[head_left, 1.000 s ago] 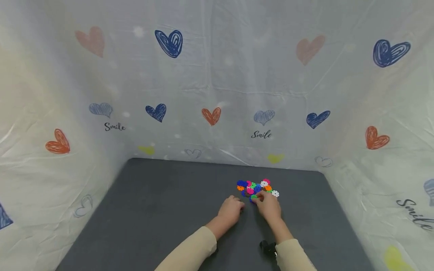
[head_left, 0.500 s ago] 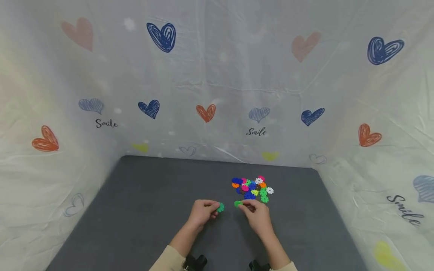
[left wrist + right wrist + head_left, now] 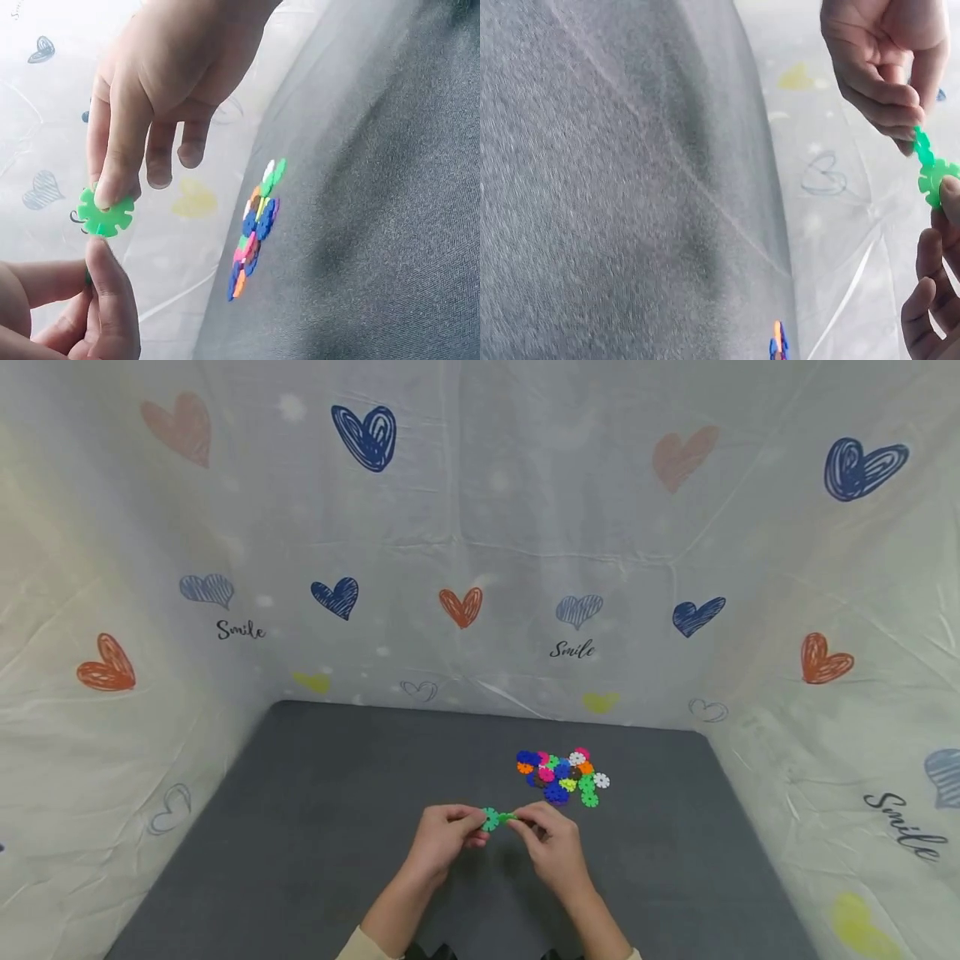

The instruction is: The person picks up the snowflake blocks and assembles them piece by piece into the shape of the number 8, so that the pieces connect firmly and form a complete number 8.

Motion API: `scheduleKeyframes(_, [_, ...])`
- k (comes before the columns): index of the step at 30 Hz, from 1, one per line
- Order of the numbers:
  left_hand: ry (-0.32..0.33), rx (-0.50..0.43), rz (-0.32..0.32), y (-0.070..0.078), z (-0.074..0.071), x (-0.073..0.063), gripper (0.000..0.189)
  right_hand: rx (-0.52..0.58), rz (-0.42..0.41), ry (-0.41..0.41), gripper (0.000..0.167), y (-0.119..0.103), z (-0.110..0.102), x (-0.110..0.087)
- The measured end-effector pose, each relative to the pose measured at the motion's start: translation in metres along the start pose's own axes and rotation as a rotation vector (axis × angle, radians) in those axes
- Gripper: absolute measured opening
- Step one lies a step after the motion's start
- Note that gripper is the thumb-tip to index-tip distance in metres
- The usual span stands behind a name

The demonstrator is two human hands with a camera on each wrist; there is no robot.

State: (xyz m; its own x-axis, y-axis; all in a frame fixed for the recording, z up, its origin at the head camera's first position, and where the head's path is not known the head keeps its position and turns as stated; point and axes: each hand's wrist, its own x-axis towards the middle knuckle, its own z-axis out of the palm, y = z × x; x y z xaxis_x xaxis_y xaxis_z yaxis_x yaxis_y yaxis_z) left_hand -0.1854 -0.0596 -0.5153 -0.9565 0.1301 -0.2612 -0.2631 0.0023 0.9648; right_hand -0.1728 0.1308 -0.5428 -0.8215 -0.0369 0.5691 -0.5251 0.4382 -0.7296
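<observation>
Between its thumb and fingers my left hand (image 3: 438, 839) pinches a teal-green snowflake disc (image 3: 491, 819), a notched plastic building piece, with its face toward the head camera. My right hand (image 3: 557, 847) pinches a brighter green snowflake disc (image 3: 506, 817), seen nearly edge-on from the head. The two discs meet at their rims, turned across each other. In the left wrist view, the right hand's disc (image 3: 105, 219) faces the camera above the left thumb. The right wrist view shows the teal disc (image 3: 923, 146) against the rim of the brighter one (image 3: 934, 180); fingers hide part of each.
A loose pile of snowflake discs (image 3: 562, 770) in blue, pink, orange, white, green and other colours lies on the dark grey table (image 3: 337, 777), beyond the right hand. A pale sheet (image 3: 510, 560) printed with hearts encloses the table's back and sides.
Both hands have drawn back from beside the pile, each with a green disc. Over the last half second the right hand has moved left, bringing its disc against the left one.
</observation>
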Motion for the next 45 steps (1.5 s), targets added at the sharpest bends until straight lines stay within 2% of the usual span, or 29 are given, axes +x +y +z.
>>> scheduleKeyframes(7, [-0.044,-0.091,-0.047,-0.002,0.004,-0.001,0.025,0.054,-0.037,0.016,0.015,-0.011,0.0,0.0])
scheduleKeyframes(10, [-0.03,-0.118,-0.061,0.0,0.008,-0.003,0.023,0.078,-0.045,0.02,0.012,-0.023,-0.004,0.001])
scheduleKeyframes(16, [-0.012,-0.132,-0.059,-0.002,0.013,-0.007,0.021,0.084,-0.147,0.04,0.016,-0.029,-0.007,0.004])
scheduleKeyframes(20, [-0.013,-0.164,-0.076,-0.003,0.012,-0.007,0.022,0.073,-0.159,0.014,0.015,-0.033,-0.008,0.007])
scheduleKeyframes(23, [-0.022,-0.177,-0.094,-0.003,0.01,-0.006,0.023,0.074,-0.208,-0.006,0.016,-0.032,-0.008,0.01])
scheduleKeyframes(28, [-0.028,-0.155,-0.062,-0.005,0.013,-0.005,0.021,0.059,-0.273,-0.017,0.019,-0.016,-0.006,0.008])
scheduleKeyframes(33, [-0.048,-0.143,-0.037,-0.002,0.015,-0.008,0.021,0.058,-0.253,-0.032,0.02,0.001,-0.007,0.003])
scheduleKeyframes(37, [-0.042,-0.166,-0.018,0.006,0.013,-0.011,0.023,0.085,-0.252,-0.025,0.019,0.0,-0.01,0.006])
scheduleKeyframes(42, [-0.035,-0.115,0.066,0.016,0.011,-0.014,0.023,0.066,-0.275,0.002,0.018,-0.01,-0.014,0.011])
scheduleKeyframes(45, [-0.045,-0.127,0.042,0.018,0.011,-0.014,0.023,0.072,-0.27,0.016,0.021,-0.012,-0.014,0.011])
